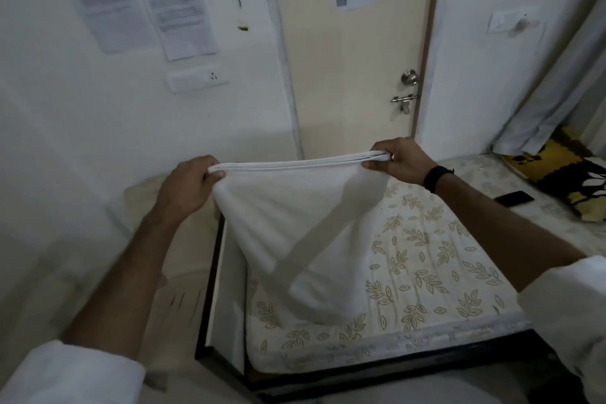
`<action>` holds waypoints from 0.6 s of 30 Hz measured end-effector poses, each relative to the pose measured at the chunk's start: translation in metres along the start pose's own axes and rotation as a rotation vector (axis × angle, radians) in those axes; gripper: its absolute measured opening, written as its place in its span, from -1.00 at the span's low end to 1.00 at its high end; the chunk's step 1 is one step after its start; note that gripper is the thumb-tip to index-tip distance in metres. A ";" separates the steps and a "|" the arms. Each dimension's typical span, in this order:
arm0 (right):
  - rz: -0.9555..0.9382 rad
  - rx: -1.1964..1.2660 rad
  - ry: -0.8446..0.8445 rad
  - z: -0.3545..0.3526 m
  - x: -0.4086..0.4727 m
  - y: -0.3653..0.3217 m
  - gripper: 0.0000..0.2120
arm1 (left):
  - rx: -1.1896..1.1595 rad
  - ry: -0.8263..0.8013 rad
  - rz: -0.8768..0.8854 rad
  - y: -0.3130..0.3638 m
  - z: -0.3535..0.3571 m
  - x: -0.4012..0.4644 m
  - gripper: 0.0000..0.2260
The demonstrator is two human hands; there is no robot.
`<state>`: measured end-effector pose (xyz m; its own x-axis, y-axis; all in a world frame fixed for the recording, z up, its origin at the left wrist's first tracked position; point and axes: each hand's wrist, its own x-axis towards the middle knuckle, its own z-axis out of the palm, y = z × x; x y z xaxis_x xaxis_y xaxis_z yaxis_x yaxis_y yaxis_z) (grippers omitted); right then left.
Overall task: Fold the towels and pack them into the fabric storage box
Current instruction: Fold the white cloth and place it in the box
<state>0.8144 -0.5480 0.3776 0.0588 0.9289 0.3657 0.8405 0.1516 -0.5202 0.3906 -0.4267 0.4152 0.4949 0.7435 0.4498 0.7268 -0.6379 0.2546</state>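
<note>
Towel (295,223) hangs doubled from your two pinches — your left hand (188,185) grips one top corner, your right hand (403,161) the other, its edge stretched between them. Below your grip lies the leaf-printed mattress (426,259). Right of your right hand sit a dark phone (515,198) and a yellow-and-black cushion (564,174). Beyond, the door (357,52) and wall carry printed sheets (178,13) — their writing too blurred to read.

Two bare forearms reach out from white long sleeves pushed back toward the elbows. The left white sleeve (75,377) bunches in soft folds at the lower left corner; the right white sleeve (567,308) does the same at the right edge. A black wristband (434,177) circles the right wrist.
</note>
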 end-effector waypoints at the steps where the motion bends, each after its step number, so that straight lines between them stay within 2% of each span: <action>1: -0.019 0.009 -0.021 -0.002 -0.003 -0.004 -0.80 | 0.005 0.007 -0.014 0.002 -0.004 -0.005 -0.71; 4: -0.060 0.034 -0.074 -0.008 -0.007 -0.017 -0.78 | -0.030 0.053 -0.052 0.004 -0.015 -0.014 -0.72; 7: -0.082 0.025 -0.096 -0.016 -0.005 -0.026 -0.75 | -0.160 0.093 -0.138 0.011 -0.021 -0.013 -0.87; 11: -0.106 -0.091 -0.100 -0.019 0.008 -0.032 -0.80 | -0.289 0.155 -0.229 0.010 -0.016 -0.003 -0.95; 18: -0.029 -0.189 0.016 -0.010 0.034 -0.028 -0.77 | -0.368 0.198 -0.195 -0.003 -0.004 0.039 -0.97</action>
<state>0.7989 -0.5242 0.4123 0.0402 0.9194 0.3913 0.9281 0.1107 -0.3554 0.4056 -0.3968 0.4349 0.2391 0.8272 0.5085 0.5622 -0.5449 0.6221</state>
